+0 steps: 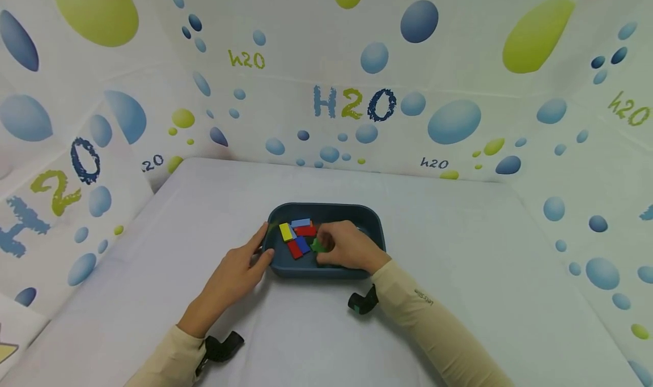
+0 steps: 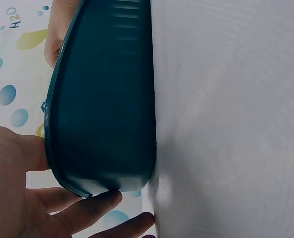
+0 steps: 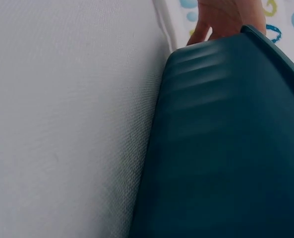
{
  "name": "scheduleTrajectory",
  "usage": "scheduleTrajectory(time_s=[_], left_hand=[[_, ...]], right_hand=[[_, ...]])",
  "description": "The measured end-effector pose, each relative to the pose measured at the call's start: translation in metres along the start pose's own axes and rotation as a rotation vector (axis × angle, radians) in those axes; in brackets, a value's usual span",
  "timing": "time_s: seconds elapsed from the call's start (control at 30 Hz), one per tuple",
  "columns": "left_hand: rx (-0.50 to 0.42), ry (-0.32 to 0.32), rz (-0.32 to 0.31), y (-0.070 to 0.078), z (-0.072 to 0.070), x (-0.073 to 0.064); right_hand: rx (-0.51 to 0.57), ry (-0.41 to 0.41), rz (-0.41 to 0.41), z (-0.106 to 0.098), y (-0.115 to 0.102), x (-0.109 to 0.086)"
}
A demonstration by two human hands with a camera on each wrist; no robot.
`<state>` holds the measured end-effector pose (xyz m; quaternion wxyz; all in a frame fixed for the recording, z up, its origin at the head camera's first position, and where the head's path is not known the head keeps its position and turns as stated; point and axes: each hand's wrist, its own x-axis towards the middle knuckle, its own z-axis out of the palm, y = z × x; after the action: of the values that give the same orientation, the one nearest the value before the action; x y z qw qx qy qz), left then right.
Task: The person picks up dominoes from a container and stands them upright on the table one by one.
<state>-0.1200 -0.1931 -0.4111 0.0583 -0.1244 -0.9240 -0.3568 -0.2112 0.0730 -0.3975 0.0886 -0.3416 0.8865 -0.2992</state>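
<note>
A dark teal tray point(image 1: 326, 273) stands on the white table, with several small coloured blocks lying in its left half. Among them are a yellow block point(image 1: 286, 232), a light blue block point(image 1: 300, 222), a red block point(image 1: 306, 231) and a dark blue block point(image 1: 302, 245). Inside the tray, my right hand point(image 1: 349, 245) pinches a green piece point(image 1: 317, 245), partly hidden by the fingers. My left hand point(image 1: 238, 273) touches the tray's left end with fingers spread and fairly straight; the left wrist view shows its fingers point(image 2: 89, 210) along the end wall.
White cloth point(image 1: 459, 251) covers the table around the tray. Behind and at both sides hangs a patterned curtain point(image 1: 285, 30) with blue and green spots. A black wrist camera point(image 1: 224, 347) sits by the left sleeve, another camera point(image 1: 363, 302) by the right.
</note>
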Motion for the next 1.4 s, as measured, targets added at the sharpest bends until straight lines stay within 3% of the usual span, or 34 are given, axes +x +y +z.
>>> scheduleTrajectory(time_s=[0.63,0.97,1.4], left_hand=[[0.001,-0.013,-0.007,0.001,-0.001,0.000],[0.000,-0.005,-0.007,0.000,0.000,0.000],[0.000,-0.006,-0.006,0.000,0.000,0.000]], right_hand=[[0.075,0.208,-0.078,-0.008,0.007,-0.013],[0.152,0.313,-0.161,-0.016,0.014,-0.025],[0.181,0.398,-0.113,-0.033,0.030,-0.046]])
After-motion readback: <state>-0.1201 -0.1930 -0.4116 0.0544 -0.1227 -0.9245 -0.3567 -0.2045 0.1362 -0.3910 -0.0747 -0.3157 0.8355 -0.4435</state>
